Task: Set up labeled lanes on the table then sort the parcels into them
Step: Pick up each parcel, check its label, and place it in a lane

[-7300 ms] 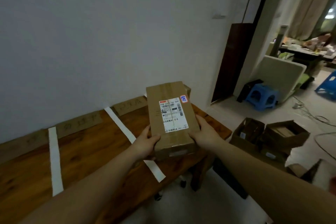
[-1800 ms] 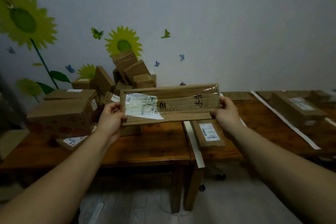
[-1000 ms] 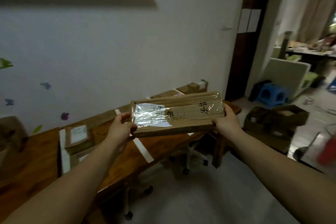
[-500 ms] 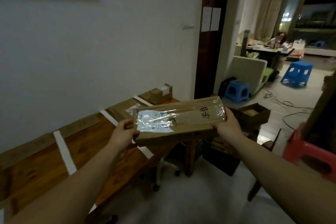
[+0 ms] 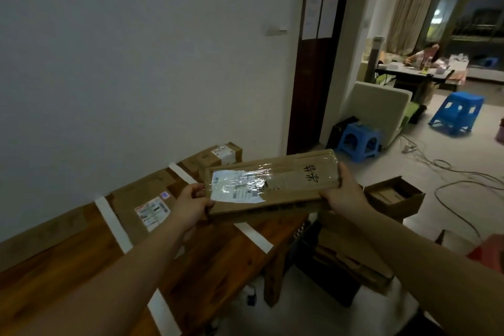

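parcel [image 5: 272,185] between left hand [image 5: 191,206], right hand [image 5: 345,195]

Both forearms bare to frame edge; left hand [image 5: 191,204], right hand [image 5: 346,195] bare; dim light.

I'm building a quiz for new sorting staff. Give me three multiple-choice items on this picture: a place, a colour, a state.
1. Where does the flat labelled parcel lie?
A. On the table, between two white tape strips.
B. On the floor.
C. On a chair.

2. What colour is the small stool by the dark doorframe?
A. White.
B. Blue.
C. Yellow.

3. How is the long taped parcel supported?
A. On the table, untouched.
B. One hand alone.
C. The left hand and right hand grip its ends.

Answers: 1 A, a strip runs along each side of it; 2 B, its plastic shows blue; 3 C, fingers curl round both ends.
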A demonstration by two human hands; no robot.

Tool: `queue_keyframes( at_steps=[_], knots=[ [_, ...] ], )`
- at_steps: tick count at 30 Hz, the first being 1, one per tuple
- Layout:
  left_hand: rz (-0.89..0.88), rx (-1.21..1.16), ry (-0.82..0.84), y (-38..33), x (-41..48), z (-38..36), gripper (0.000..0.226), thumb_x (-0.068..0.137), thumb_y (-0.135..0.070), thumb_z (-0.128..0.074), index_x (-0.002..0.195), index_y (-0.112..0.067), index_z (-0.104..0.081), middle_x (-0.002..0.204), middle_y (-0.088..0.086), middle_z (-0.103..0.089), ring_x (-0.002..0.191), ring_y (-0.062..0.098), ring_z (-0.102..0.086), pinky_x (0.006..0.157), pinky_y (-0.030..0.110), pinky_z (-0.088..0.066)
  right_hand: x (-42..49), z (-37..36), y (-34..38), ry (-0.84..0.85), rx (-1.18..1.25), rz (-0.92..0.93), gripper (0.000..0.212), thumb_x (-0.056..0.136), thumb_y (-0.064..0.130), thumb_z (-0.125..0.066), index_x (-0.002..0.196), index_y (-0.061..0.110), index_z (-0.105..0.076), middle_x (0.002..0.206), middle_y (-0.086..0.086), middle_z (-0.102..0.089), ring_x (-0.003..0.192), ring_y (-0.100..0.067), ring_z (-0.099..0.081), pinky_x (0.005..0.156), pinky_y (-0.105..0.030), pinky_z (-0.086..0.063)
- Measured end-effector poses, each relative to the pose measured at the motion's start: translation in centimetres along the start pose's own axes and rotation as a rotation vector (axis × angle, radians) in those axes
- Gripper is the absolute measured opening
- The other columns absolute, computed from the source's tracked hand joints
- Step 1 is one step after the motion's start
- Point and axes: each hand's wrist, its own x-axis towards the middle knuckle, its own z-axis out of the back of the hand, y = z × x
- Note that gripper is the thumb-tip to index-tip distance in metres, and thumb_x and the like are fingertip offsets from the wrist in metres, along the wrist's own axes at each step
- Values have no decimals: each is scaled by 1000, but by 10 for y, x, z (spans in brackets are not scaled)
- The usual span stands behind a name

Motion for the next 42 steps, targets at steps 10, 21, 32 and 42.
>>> queue_keyframes(
  at_steps=[10, 21, 32, 42],
  knots=[
    [86, -52, -159, 19, 91, -83, 49, 90, -1, -53, 135, -17, -42, 129, 8, -51, 114, 29, -53, 96, 49, -48, 189, 13, -56, 281, -180, 60, 53, 89, 5, -60, 137, 18, -40, 105, 6, -55, 97, -12, -50, 73, -20, -43],
    [235, -60, -292, 42, 166, -99, 55, 87, 0, -56, 136, -20, -43, 134, 6, -51, 116, 28, -52, 94, 49, -49, 328, -53, -109, 509, -283, -3, 75, 85, 11, -64, 149, 28, -27, 120, 7, -53, 101, -14, -52, 82, -26, -48],
    [337, 2, -379, 70, 226, -117, 58, 88, 3, -58, 140, -15, -40, 140, 5, -46, 119, 26, -49, 69, 26, -52, 406, -107, -153, 624, -469, -33, 76, 86, 14, -67, 149, 20, -26, 137, -10, -49, 120, -30, -51, 94, -33, -45],
    [323, 132, -576, 62, 258, -119, 54, 89, -12, -62, 139, -22, -44, 137, -2, -50, 123, 24, -51, 96, 39, -50, 472, -157, -161, 837, -415, 60, 74, 81, 29, -67, 145, 38, -31, 120, 7, -60, 98, -16, -59, 78, -31, -53]
  ],
)
